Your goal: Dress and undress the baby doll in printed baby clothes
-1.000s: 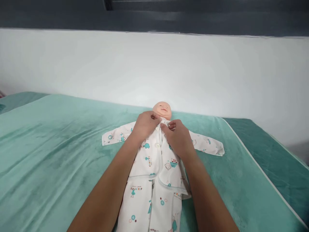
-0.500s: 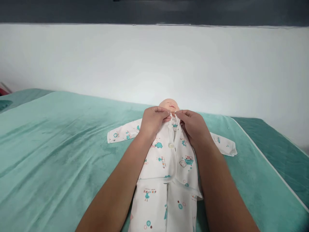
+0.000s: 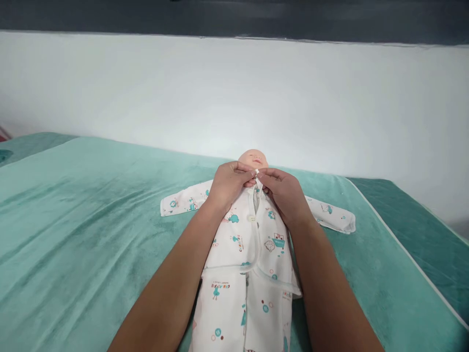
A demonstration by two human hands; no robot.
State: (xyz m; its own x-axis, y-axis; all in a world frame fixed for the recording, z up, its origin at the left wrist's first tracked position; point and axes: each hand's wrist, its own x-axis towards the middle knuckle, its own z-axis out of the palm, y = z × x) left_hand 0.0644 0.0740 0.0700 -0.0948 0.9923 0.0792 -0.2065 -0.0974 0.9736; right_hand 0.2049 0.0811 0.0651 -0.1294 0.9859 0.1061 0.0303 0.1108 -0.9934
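Note:
A baby doll (image 3: 252,156) lies on its back, wearing a white baby jacket (image 3: 234,244) printed with small animals and teal shapes. Matching white trousers (image 3: 227,318) cover its legs. At the doll's neck, my left hand (image 3: 231,183) pinches one edge of the jacket's collar. My right hand (image 3: 284,188) pinches the other edge, and the fingertips of both hands meet under the doll's chin. One button (image 3: 251,218) at chest height shows on the jacket front. Both jacket sleeves stretch out to the sides. The fingers hide the collar fastening.
A teal velvety sheet (image 3: 91,234) with soft creases spreads under the doll. On the right, a darker green band (image 3: 414,215) begins past a white seam. Behind the bed rises a white wall (image 3: 183,98) with a dark strip (image 3: 234,19) above it.
Both hands have come closer together, bringing the two collar edges to meet at the neck. The whole view has shifted slightly, so the doll sits a little further left.

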